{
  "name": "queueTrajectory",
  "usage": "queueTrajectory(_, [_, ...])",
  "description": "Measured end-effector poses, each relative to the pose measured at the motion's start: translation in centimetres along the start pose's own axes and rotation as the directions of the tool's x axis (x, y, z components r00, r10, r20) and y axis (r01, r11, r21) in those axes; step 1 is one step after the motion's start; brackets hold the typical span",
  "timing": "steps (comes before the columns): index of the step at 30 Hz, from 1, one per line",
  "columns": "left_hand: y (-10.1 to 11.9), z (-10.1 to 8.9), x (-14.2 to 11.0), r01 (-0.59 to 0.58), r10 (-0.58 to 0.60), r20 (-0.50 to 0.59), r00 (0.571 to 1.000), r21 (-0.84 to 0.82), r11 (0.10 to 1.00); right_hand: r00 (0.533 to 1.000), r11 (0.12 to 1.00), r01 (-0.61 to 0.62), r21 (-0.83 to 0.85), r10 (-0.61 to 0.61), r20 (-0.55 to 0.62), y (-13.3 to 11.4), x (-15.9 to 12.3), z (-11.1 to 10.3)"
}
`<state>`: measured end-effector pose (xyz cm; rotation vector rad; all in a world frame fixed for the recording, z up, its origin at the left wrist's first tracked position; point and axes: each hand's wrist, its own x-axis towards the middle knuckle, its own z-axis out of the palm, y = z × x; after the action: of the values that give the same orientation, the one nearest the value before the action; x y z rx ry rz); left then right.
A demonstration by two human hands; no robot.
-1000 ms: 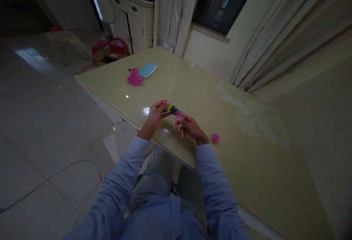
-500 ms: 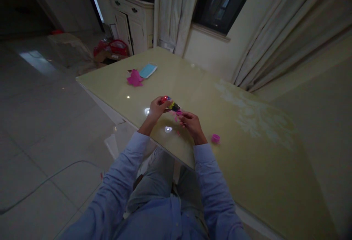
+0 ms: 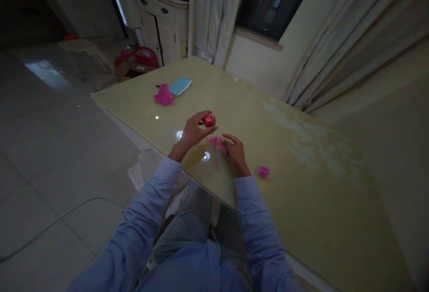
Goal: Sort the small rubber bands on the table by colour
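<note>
My left hand is raised a little over the yellow-green table, its fingers closed round a small round red container. My right hand rests on the table just to the right, fingers curled and pinching small pink pieces. A tiny pink speck lies between my wrists. A pink cap sits on the table to the right of my right wrist, apart from both hands.
A crumpled pink piece and a blue face mask lie at the table's far left corner. A white cabinet, curtains and a dark window stand behind. A red basket sits on the tiled floor.
The yellow and dark part that joined my two hands no longer shows. My left hand has turned so the red container's round face points up; my right hand has dropped onto the table.
</note>
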<state>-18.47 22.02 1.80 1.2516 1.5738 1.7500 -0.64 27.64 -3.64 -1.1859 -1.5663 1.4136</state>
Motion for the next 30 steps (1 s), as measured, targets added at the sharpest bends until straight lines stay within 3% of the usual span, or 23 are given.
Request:
queueTrajectory(4, [-0.1, 0.9, 0.3, 0.072, -0.083, -0.076, 0.994, -0.136, 0.988, 1.000, 0.997, 0.028, 0.078, -0.029, 0.007, 0.1, 0.0, 0.3])
queueTrajectory(8, [-1.5, 1.7, 0.5, 0.216, -0.265, -0.088, 0.960, -0.369, 0.904, 0.980, 0.938, -0.122, 0.326, 0.061, 0.190, -0.2, -0.2, 0.6])
queueTrajectory(12, [-2.3, 2.3, 0.0, 0.318, -0.391, -0.034, 0.920, -0.518, 0.794, 0.943, 0.843, -0.213, 0.494, 0.045, 0.329, -0.7, -0.7, 1.0])
queueTrajectory(15, [-2.4, 2.5, -0.4, 0.337, -0.420, -0.019, 0.907, -0.563, 0.755, 0.921, 0.830, -0.250, 0.498, 0.045, 0.387, -1.0, -1.2, 1.1])
queueTrajectory(20, [-2.2, 2.6, -1.2, 0.397, -0.440, 0.061, 0.896, -0.555, 0.731, 0.852, 0.881, -0.259, 0.396, 0.015, 0.524, -1.5, -1.6, 1.0])
queueTrajectory(30, [-1.7, 2.5, -1.9, 0.415, -0.455, 0.066, 0.888, -0.537, 0.734, 0.822, 0.889, -0.240, 0.391, -0.028, 0.569, -0.9, -0.7, 0.3])
